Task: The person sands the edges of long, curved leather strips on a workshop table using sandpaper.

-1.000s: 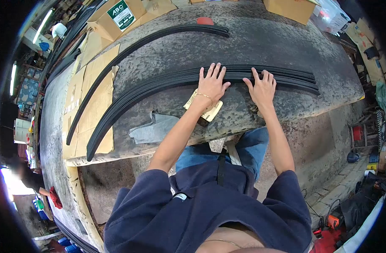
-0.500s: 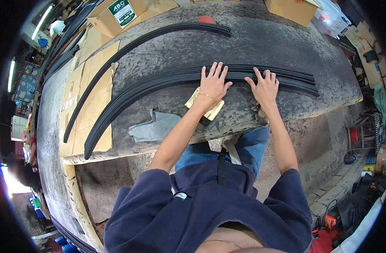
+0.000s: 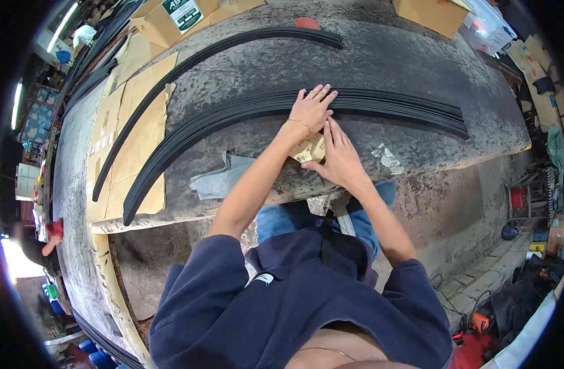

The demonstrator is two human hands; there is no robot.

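Observation:
A wide bundle of long black strips curves across the dark table. My left hand lies on the middle of this bundle with its fingers spread. Just below and to its right is my right hand, its fingers stretched out beside the left hand and its thumb apart, over the right part of a yellowish paper piece. Part of that paper is hidden under the hands. A thinner bundle of black strips arcs farther back. A grey cloth lies left of my forearm.
Flat cardboard lies under the strips' left ends. Open cardboard boxes and a clear plastic box stand at the back. A red object is behind the thin bundle. A silvery scrap lies right of my hands. A person is at far left.
My right hand has left the bundle and moved left and down to the yellowish paper. My left hand has shifted slightly right. The silvery scrap and the person at left now show.

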